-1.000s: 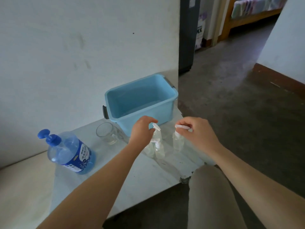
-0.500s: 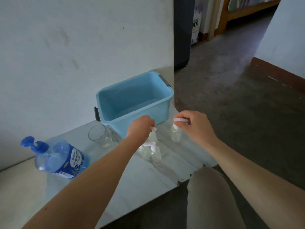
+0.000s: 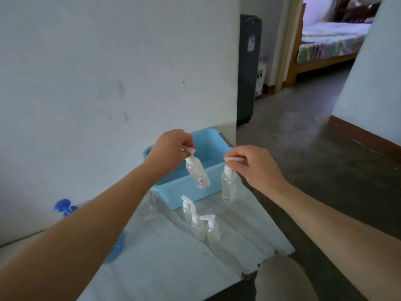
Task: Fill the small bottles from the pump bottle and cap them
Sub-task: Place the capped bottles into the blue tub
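Above the counter (image 3: 173, 268), our left hand (image 3: 171, 148) pinches the white pump cap of a sticker bottle (image 3: 197, 174), which hangs tilted below the fingers, in front of the blue tub (image 3: 180, 194). Just to its right, our right hand (image 3: 253, 168) pinches the cap of a plain bottle (image 3: 229, 183), which hangs upright beneath it. Below and between both hands, three capped small bottles (image 3: 200, 222) stand close together. Under our left forearm, the pump bottle (image 3: 65, 207) shows only its blue head and base.
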